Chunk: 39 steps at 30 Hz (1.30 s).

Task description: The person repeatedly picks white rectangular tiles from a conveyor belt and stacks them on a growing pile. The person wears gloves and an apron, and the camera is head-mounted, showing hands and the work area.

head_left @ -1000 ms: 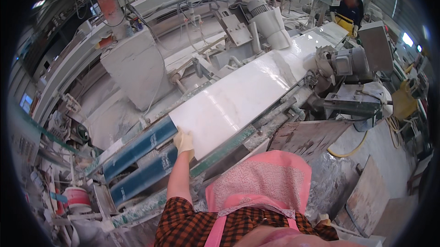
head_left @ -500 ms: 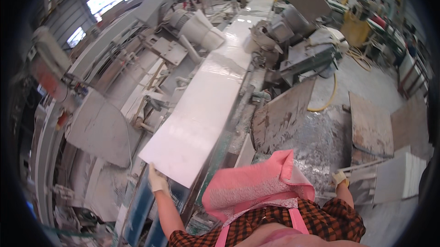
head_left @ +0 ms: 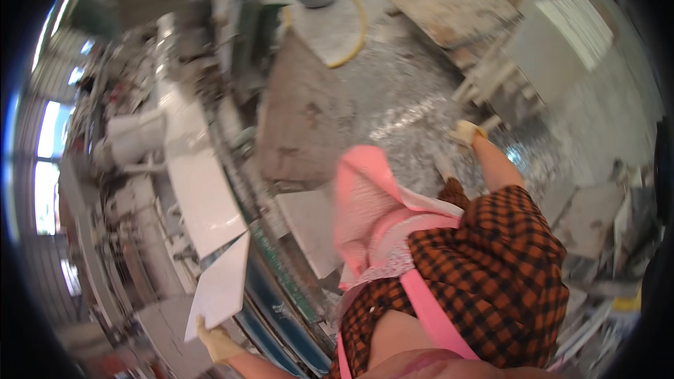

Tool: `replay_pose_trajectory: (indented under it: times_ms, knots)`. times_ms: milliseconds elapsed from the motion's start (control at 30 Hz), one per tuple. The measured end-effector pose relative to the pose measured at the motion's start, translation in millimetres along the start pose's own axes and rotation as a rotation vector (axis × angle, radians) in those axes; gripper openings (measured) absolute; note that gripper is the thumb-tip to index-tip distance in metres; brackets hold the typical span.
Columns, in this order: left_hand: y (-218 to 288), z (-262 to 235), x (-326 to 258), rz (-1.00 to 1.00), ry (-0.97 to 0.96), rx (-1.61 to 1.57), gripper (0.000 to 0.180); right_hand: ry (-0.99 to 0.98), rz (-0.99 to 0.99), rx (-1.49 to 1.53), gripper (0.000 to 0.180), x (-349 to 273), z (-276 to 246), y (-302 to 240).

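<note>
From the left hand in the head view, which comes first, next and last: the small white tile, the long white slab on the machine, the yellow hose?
From the left hand, at lower left:
1. Small white tile, held in its grip, just above it.
2. Long white slab, farther up on the machine, left of centre.
3. Yellow hose, far up on the floor near the top.

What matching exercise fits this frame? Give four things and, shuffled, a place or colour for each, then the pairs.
Things:
1. left hand
2. right hand
3. apron
4. hose

Descriptions:
A. yellow, looped on the floor
B. pink, worn over a checked shirt
C. gloved, gripping the white tile at its lower corner
D. gloved, out to the side over the wet floor, holding nothing

Pairs: 1-C, 2-D, 3-B, 4-A
</note>
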State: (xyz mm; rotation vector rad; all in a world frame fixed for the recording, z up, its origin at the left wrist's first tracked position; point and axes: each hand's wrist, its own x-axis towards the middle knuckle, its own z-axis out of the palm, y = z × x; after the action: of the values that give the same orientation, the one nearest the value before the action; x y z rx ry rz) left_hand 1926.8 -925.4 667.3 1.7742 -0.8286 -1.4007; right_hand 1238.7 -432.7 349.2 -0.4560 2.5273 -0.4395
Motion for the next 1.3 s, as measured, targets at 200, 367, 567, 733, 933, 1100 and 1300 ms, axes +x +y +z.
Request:
replay_pose_trajectory:
  times_ms: [200,367,567,733,933,1100,1300]
  knots:
    - [31,126,-117,0.513,0.230,0.279,0.038,-0.103,0.189,0.882,0.039,27,-76,-33]
    - [48,291,-243,0.850,0.160,0.993,0.042,-0.266,-0.033,1.142,0.046,99,-149,-75]
    - [-19,546,-272,1.018,-0.334,1.392,0.036,-0.695,-0.309,1.098,0.057,121,-181,-143]
    - [-154,748,-292,1.514,-1.023,1.552,0.031,-0.641,0.164,1.886,0.066,137,-233,-72]
    - [-234,876,-339,1.711,-1.561,1.141,0.051,0.042,0.261,2.122,0.041,163,-271,19]
    - [-256,943,-311,1.840,-1.376,0.761,0.049,0.413,0.183,1.944,0.042,206,-292,10]
    - [-262,1011,-304,-1.001,-1.291,0.066,0.066,0.585,0.144,1.916,0.046,246,-358,1]
